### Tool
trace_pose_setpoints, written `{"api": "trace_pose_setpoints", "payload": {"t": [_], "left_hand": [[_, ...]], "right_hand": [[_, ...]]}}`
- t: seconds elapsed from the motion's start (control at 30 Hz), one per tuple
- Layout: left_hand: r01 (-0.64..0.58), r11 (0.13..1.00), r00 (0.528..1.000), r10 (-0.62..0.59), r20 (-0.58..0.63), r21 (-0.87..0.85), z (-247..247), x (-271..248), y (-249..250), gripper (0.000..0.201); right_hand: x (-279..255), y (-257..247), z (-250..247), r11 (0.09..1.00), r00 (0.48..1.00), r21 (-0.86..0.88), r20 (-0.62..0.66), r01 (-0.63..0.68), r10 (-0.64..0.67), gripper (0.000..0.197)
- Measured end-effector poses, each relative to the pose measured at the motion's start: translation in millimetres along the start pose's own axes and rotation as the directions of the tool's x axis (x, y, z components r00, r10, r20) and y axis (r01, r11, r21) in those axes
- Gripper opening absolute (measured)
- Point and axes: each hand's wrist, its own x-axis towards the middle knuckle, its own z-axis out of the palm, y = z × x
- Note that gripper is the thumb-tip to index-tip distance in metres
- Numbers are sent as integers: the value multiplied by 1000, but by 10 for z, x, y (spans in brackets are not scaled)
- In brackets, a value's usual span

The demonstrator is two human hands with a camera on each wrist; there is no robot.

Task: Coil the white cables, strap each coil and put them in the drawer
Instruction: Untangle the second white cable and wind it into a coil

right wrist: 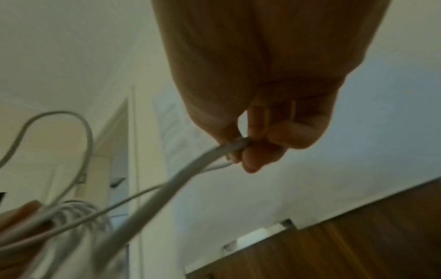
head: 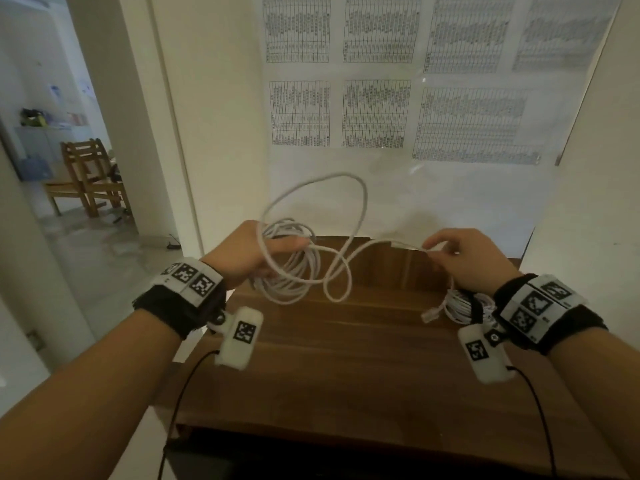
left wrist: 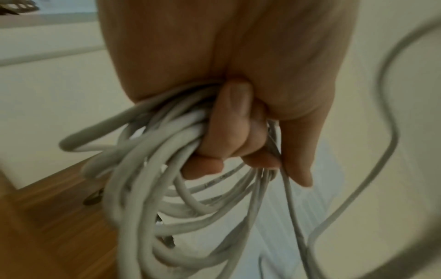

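White cable (head: 294,268), springy and light: coil bunched in the clenched left hand (head: 242,252), loose end pinched by right hand (head: 464,252). Loops likely spring open; best gripped across all turns. Strapped coil (head: 464,306) below right wrist.

i'm holding both forearms out in front, wrists strapped with black bands. my left hand (head: 252,252) is curling its fingers (left wrist: 229,120) round the coiled cable (head: 291,271), thumb pointing right. my right hand (head: 467,258) is pinching the cable's free end between thumb and fingertips (right wrist: 256,120).
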Motion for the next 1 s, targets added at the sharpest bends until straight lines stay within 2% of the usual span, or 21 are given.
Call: {"api": "trace_pose_setpoints", "payload": {"t": [0.13, 0.23, 0.3, 0.37, 0.43, 0.5, 0.6, 0.67, 0.73, 0.8, 0.83, 0.9, 0.97, 1.0], "left_hand": [[41, 939, 979, -107, -176, -342, -274, -7, -120, 25], [34, 874, 949, -181, -260, -485, -475, 16, -237, 33], [36, 850, 934, -215, -284, -526, -508, 37, -273, 35], [37, 845, 918, -239, -315, -533, -466, 66, -267, 32], [23, 824, 913, -247, -324, -566, -399, 83, -243, 28], [19, 798, 928, -238, -285, -602, -321, 89, -213, 24], [58, 813, 952, -220, -213, -580, -144, 83, -144, 18], [68, 825, 957, -213, -198, -561, -4, 84, -92, 21], [75, 831, 957, -215, -193, -552, 148, 91, -46, 32], [89, 827, 955, -229, -188, -555, 279, 96, -13, 43], [96, 820, 954, -238, -183, -564, 333, 89, 1, 45], [111, 786, 954, -255, -156, -608, 407, 78, 23, 43], [141, 739, 958, -270, -98, -658, 433, 56, 31, 46], [155, 722, 961, -270, -67, -675, 433, 42, 33, 47]], "right_hand": [[-3, 493, -4, 956, 962, -120, 23, -266, 271, 14], [-66, 703, 2, 882, 896, -250, 96, -400, 434, 15], [-122, 742, 37, 849, 866, -304, 121, -433, 485, 16], [-130, 771, 74, 839, 861, -303, 97, -452, 499, 15], [-105, 792, 108, 838, 862, -260, 37, -481, 506, 10], [-75, 797, 146, 853, 863, -163, 11, -497, 505, 10], [-72, 610, 235, 918, 918, 16, -21, -397, 397, 36], [-129, 250, 260, 958, 967, 177, -76, -227, 243, 32], [-234, -204, 273, 911, 992, 406, -72, -67, 105, 26], [-343, -580, 275, 806, 1000, 593, 13, 0, -10, 32], [-381, -708, 288, 785, 996, 619, 69, 4, -59, 37], [-441, -847, 338, 842, 981, 533, 111, 78, -161, 40], [-445, -885, 395, 894, 974, 399, 20, 201, -228, 27], [-428, -852, 421, 895, 970, 378, -49, 238, -237, 28]]}}
